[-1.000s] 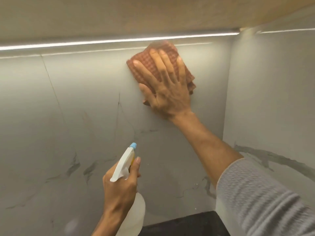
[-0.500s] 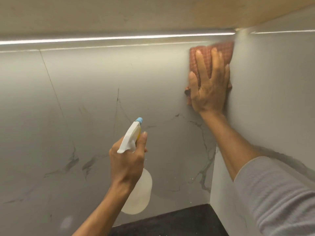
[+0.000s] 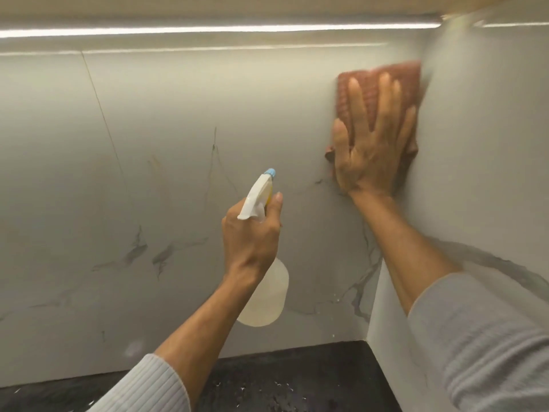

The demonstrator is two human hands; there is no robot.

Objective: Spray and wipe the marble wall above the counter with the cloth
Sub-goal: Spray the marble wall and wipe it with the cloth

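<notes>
One view, head cam: my right hand [image 3: 371,150] splays flat on the cloth [image 3: 383,90] at the marble wall [image 3: 178,120] top right corner, left hand [image 3: 252,233] clenches spray bottle [image 3: 263,292]; I'd press evenly, overlapping strokes downward.

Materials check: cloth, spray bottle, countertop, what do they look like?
Cloth: reddish woven fabric, waffle-like grid texture, matte. Spray bottle: translucent plastic body, opaque white trigger head, blue nozzle tip. Countertop: dark speckled stone, possibly granite or composite; the finish is unclear.
</notes>
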